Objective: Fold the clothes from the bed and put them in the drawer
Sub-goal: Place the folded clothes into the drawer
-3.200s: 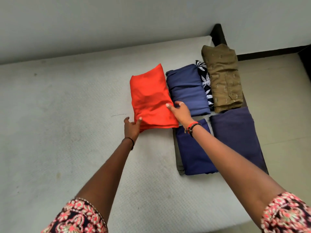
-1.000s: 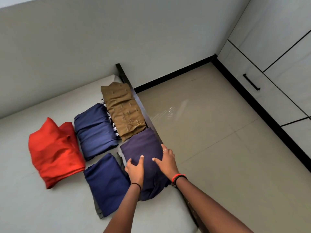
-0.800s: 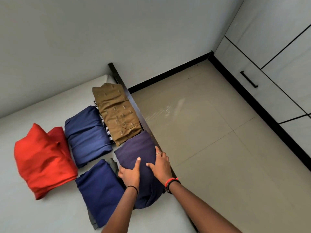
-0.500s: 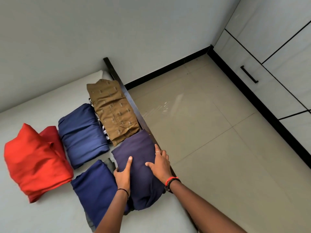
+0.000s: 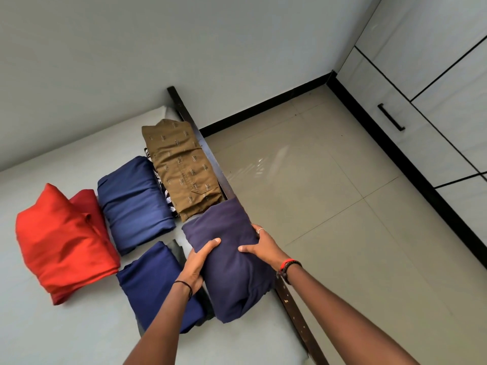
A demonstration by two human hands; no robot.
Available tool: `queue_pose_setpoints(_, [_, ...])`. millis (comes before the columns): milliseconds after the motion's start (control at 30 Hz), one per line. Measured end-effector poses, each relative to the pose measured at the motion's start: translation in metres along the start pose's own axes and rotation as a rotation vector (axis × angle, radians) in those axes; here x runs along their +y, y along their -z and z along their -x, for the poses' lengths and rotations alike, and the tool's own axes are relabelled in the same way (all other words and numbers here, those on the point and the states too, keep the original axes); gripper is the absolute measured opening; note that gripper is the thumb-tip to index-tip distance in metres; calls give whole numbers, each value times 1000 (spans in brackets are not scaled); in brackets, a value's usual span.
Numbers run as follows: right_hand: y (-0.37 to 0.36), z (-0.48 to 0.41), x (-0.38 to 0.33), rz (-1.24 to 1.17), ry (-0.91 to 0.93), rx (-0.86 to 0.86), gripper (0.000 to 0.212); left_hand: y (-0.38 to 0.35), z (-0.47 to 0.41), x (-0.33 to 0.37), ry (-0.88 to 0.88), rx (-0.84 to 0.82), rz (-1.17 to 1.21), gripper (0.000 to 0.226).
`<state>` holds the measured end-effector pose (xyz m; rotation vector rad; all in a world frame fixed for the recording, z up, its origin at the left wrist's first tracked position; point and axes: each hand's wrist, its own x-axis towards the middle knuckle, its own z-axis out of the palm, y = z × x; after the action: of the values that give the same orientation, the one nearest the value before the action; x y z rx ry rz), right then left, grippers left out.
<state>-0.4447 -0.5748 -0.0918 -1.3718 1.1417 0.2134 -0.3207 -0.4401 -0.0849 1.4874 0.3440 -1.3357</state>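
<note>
A folded dark purple garment [image 5: 226,233] lies at the bed's right edge. My left hand [image 5: 196,264] grips its left side with the thumb on top. My right hand [image 5: 263,245] grips its right side, fingers curled round the edge. On the bed [image 5: 52,333] also lie a folded red garment [image 5: 60,246], a folded blue garment [image 5: 134,201], a navy garment [image 5: 152,283] over a grey piece, and a brown patterned shirt [image 5: 181,167] over a black-and-white cloth [image 5: 162,185]. The wardrobe drawer [image 5: 411,133] with a black handle [image 5: 391,121] is shut.
The dark bed frame [image 5: 208,159] runs along the mattress's right side. Beige tiled floor [image 5: 329,206] lies between the bed and the wardrobe. A grey wall stands behind the bed.
Both hands moved from lying flat on top of the purple garment to gripping its two sides. The view shifted slightly.
</note>
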Motion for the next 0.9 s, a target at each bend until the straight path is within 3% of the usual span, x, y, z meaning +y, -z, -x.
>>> queue_pose_setpoints(133, [22, 20, -3, -143, -57, -167, 71, -4, 17, 6, 35, -10, -95, 50])
queue_pose_setpoints(233, [32, 45, -8, -183, -89, -255, 68, -4, 43, 16, 66, -27, -154, 64])
queue_pose_setpoints(400, [40, 88, -21, -332, -113, -293, 93, -12, 89, 41, 139, -86, -159, 73])
queue_pose_setpoints(500, [45, 123, -35, -476, -138, -320, 76, -25, 111, 59, 161, -134, -206, 82])
queue_pose_setpoints(600, [56, 159, -51, -618, -143, -291, 58, -44, 143, 79, 121, -189, -295, 83])
queue_pose_setpoints(733, [72, 208, -68, -667, -95, -298, 73, -65, 187, 98, 82, -249, -343, 79])
queue_pose_setpoints(900, [88, 264, -76, -675, -54, -140, 62, -98, 237, 105, 78, -325, -366, 59])
